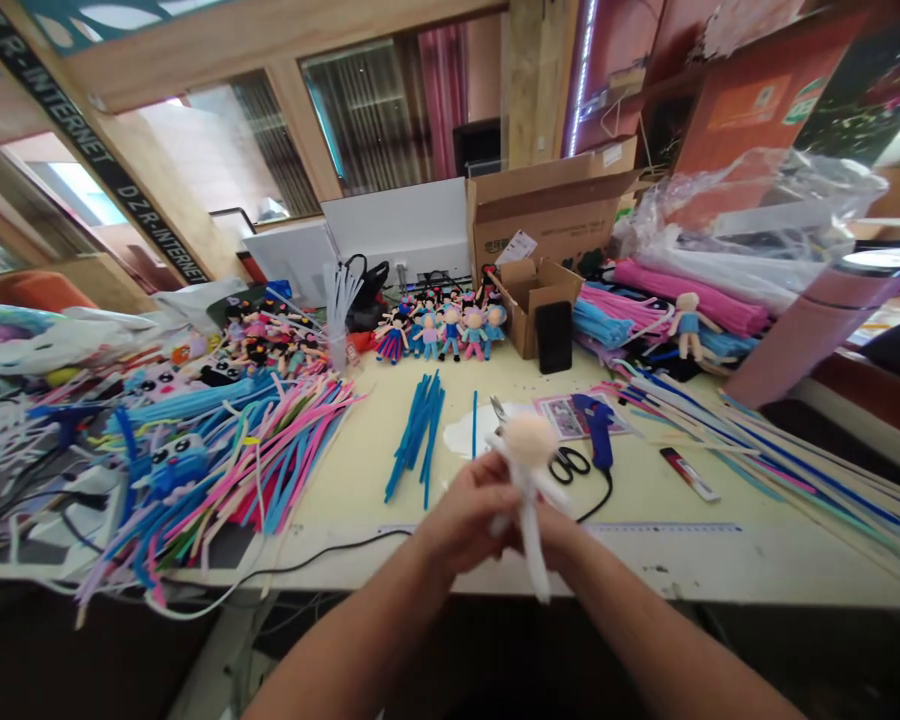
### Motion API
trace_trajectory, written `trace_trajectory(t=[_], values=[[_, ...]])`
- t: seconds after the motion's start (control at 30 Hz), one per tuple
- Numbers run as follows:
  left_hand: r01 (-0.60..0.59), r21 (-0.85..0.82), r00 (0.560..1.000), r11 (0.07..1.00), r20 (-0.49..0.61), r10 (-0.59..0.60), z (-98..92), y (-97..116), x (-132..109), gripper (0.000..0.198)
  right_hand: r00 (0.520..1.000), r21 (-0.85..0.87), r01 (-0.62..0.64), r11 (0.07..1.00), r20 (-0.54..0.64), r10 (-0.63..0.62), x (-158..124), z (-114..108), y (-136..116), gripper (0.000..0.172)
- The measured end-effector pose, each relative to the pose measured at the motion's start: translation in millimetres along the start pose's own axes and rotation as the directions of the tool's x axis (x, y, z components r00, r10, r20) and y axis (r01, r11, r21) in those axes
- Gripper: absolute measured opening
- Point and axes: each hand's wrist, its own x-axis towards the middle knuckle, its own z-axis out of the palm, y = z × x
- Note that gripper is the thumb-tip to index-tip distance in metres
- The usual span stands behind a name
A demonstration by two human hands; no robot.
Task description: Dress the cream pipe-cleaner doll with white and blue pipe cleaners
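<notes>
Right now, I have the fingers of my left hand (474,506) closed around the small white doll (531,490), which I hold up above the near edge of the pale table (330,545). Its round, beige head is uppermost, and one white limb hangs down between my wrists. My right hand (546,530) is close behind the doll, near my left, but it is largely hidden, so I cannot tell how its fingers stand. Just beyond the head lie scissors (568,461) with black handles, partly covered from my view, and to their right a blue glue gun (594,425) with a black cord. Left of my hands is a loose bundle of blue stems (418,435), with a single blue stem (475,425) nearer the doll. Farther back, a cluster of dressed dolls (451,330) stands beside a cardboard box (520,310), with a dark, flat, upright object (554,338) in front of it.
</notes>
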Motion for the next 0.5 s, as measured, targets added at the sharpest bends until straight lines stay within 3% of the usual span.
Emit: trace_trajectory(t=[0.03,0.1,0.17,0.23,0.37,0.5], values=[[-0.084,0.016,0.996,0.996,-0.037,0.085,-8.9,12.7,1.0,0.037,0.999,-0.02,-0.033,0.999,-0.009,0.032,10.1,-4.3,0.6,0.034],[-0.255,0.052,0.958,0.966,-0.125,0.259,-27.6,38.6,4.9,0.033,0.992,-0.232,-0.114,0.966,-0.071,0.101,35.3,-15.2,1.4,0.033],[-0.369,0.095,0.901,0.924,-0.208,0.381,-46.3,60.4,10.4,0.029,0.979,-0.531,-0.183,0.827,-0.171,0.106,63.4,-25.6,3.3,0.018],[-0.426,0.142,0.857,0.894,-0.255,0.449,-63.3,74.6,16.5,0.027,0.969,-0.71,-0.226,0.667,-0.236,0.077,89.4,-30.6,8.2,0.018],[-0.44,0.272,0.795,0.856,-0.326,0.512,-88.5,82.8,27.9,0.027,0.955,-0.768,-0.286,0.573,-0.28,0.102,125.1,-20.1,25.6,0.03],[-0.438,0.356,0.755,0.825,-0.353,0.553,-103.5,84.3,41.3,0.03,0.936,-0.749,-0.341,0.568,-0.323,0.136,141.6,-6.1,39.2,0.031]])
